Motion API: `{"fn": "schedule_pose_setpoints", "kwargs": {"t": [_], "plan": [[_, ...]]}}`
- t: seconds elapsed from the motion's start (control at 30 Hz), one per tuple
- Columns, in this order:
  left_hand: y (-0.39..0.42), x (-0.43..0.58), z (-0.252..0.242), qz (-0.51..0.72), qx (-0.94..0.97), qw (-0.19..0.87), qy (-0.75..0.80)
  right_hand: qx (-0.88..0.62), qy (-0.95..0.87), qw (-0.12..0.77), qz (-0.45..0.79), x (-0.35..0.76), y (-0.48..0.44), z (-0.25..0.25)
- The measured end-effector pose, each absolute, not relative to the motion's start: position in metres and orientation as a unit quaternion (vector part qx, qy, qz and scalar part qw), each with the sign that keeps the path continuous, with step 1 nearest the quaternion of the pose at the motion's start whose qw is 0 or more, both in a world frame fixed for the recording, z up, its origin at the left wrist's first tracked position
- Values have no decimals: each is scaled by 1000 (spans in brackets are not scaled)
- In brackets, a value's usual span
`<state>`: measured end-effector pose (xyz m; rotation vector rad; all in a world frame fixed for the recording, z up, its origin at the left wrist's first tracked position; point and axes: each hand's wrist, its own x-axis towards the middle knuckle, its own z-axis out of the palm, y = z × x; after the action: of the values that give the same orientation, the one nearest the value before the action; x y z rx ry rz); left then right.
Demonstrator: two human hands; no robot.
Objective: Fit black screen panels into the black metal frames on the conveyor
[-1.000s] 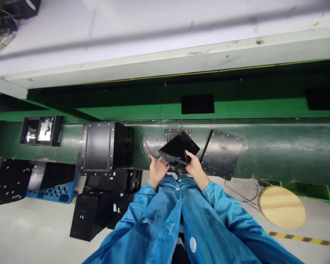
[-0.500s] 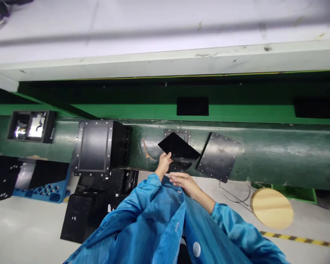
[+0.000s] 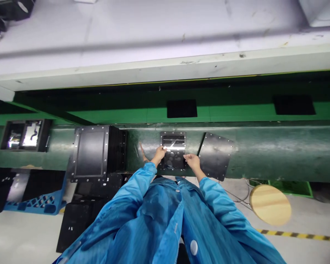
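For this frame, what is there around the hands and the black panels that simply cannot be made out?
Head view, the only one:
- Whether the left hand and right hand grip the small black panel or only press on it: too small, glare across it.
- Rivets and holes on that panel: blurred.
- Lower corner of the loose tilted plate: partly behind the right forearm.
- Black stacks at left: partly covered by the blue sleeve.

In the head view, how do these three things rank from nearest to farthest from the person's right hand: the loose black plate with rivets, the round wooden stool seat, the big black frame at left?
From the right hand:
1. Loose black plate, just to its right, leaning on the green surface.
2. Round wooden stool seat, lower right, on the floor.
3. Big black frame, far left, beyond the left hand.
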<state>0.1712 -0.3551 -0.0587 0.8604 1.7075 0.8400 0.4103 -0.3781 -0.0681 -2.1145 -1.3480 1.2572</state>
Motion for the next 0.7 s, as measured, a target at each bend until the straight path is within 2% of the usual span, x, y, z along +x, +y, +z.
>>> {"fn": "schedule_pose_setpoints", "kwargs": {"t": [0.1, 0.23, 0.3, 0.37, 0.5, 0.7], "plan": [[-358, 173, -52, 294, 374, 431, 767, -751, -475, 172, 425, 404, -376, -72], [-361, 180, -33, 134, 478, 275, 823, -771, -498, 155, 365, 398, -372, -73], [-368, 179, -26, 93, 513, 239, 819, -773, -511, 146, 345, 399, -377, -75], [-381, 173, -25, 63, 515, 235, 822, -767, -537, 110, 334, 403, -386, -77], [-417, 151, -38, -44, 502, 304, 808, -735, -589, 13, 337, 410, -406, -81], [-434, 126, -50, -83, 516, 342, 781, -706, -590, 43, 390, 407, -412, -81]]}}
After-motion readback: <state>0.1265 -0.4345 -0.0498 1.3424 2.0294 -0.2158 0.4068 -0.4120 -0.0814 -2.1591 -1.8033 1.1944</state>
